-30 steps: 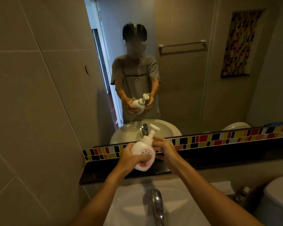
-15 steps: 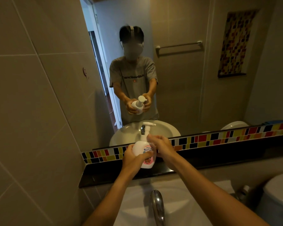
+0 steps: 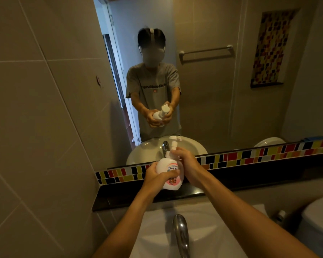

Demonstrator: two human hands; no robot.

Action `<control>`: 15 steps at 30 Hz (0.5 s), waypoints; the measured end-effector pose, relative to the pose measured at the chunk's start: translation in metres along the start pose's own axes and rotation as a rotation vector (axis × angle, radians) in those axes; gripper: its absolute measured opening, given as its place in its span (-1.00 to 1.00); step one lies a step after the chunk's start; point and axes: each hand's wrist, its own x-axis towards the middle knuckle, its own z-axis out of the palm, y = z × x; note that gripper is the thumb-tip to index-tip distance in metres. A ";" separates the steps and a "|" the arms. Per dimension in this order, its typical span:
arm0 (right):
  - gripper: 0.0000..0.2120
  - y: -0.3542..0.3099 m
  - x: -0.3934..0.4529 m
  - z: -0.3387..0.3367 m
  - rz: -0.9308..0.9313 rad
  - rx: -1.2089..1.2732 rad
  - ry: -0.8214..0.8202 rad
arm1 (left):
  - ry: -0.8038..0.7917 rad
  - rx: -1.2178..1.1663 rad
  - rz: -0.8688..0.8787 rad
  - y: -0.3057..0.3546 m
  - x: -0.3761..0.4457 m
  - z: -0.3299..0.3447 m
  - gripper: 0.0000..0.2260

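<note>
The faucet (image 3: 181, 235) and the white sink (image 3: 153, 231) lie nearest the camera, below and short of both sets of fingers. Both forearms extend forward over the sink.

The left hand (image 3: 155, 176) grips the body of the soap bottle (image 3: 168, 166), its fingers (image 3: 169, 175) wrapped across the printed label. The right hand (image 3: 187, 164) holds the neck of the bottle, its fingers (image 3: 177, 151) curled round the collar directly beneath the pump head (image 3: 175, 139). The bottle stands near upright between the two hands.

A dark ledge (image 3: 119, 199) runs under the fingers; whether the bottle base touches it cannot be determined. Beyond the fingers, a multicoloured tile strip (image 3: 250, 158) borders the mirror (image 3: 203, 99).
</note>
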 end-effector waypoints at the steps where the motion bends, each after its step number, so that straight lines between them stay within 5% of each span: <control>1: -0.51 -0.001 0.000 -0.001 0.014 0.013 -0.010 | -0.014 -0.009 -0.015 0.001 0.000 -0.002 -0.55; 15: -0.62 -0.002 -0.002 -0.005 0.031 0.018 -0.023 | -0.051 -0.092 -0.014 -0.007 -0.007 -0.003 -0.47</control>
